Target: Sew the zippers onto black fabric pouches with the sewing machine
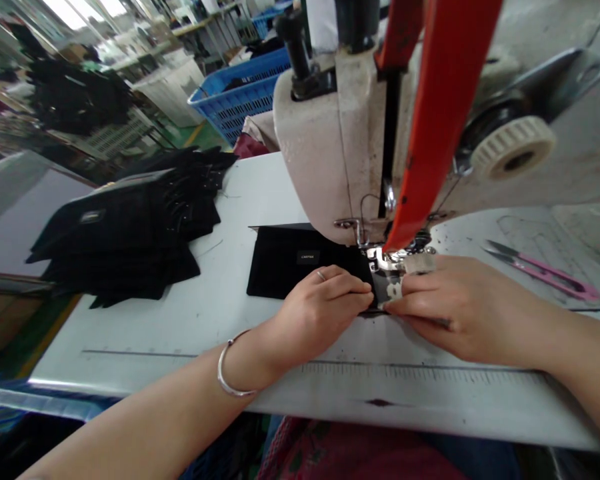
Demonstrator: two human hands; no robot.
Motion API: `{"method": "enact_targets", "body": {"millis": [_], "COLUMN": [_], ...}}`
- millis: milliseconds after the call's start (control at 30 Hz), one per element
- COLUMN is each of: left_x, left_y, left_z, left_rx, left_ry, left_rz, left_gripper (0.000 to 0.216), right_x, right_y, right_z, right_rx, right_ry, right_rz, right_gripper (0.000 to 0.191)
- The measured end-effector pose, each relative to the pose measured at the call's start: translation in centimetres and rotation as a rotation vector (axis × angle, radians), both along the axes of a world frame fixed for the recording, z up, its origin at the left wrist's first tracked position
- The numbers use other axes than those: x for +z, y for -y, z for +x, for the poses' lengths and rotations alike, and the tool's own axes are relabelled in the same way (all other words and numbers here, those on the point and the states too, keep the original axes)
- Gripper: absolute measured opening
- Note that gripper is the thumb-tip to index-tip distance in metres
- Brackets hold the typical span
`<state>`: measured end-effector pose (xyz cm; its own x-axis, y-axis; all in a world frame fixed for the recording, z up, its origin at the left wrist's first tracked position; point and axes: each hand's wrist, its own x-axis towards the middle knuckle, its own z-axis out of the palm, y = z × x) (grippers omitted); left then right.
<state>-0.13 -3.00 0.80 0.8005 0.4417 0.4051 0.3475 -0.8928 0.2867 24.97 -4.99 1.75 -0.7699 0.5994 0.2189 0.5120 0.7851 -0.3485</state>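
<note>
A flat black fabric piece (275,263) with a small dark label (308,257) lies on the sewing machine bed, its right edge at the metal presser foot (380,259). My left hand (325,307), with a ring and a silver bangle, presses on the piece's lower right part, fingers together and slightly bent. Close to the presser foot, my right hand (445,303) has its fingers closed at the piece's right edge. A beige wrap (420,263) covers one right fingertip. What lies under those right fingers is mostly hidden.
The sewing machine head (320,147) with a red bar (437,120) rises above my hands. Stacked black pieces (130,227) lie on the left of the white table (220,333). Pink-handled scissors (545,270) lie at right. A blue crate (245,93) stands behind.
</note>
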Motion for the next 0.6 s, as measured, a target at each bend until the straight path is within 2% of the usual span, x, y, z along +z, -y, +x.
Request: {"method": "enact_targets", "body": {"millis": [233, 600], "left_x": [-0.56, -0.33], "left_y": [-0.08, -0.08], "left_z": [-0.44, -0.1], "left_rx": [-0.03, -0.05], "left_ry": [-0.004, 0.002], "left_rz": [0.025, 0.035], "left_gripper": [0.019, 0.014], "right_x": [-0.59, -0.44], "right_y": [-0.1, -0.18], "right_z": [-0.23, -0.58], "right_rx": [-0.009, -0.02], "right_ry": [-0.022, -0.002], "right_rz": [0.107, 0.081], "right_gripper": [0.021, 0.017]}}
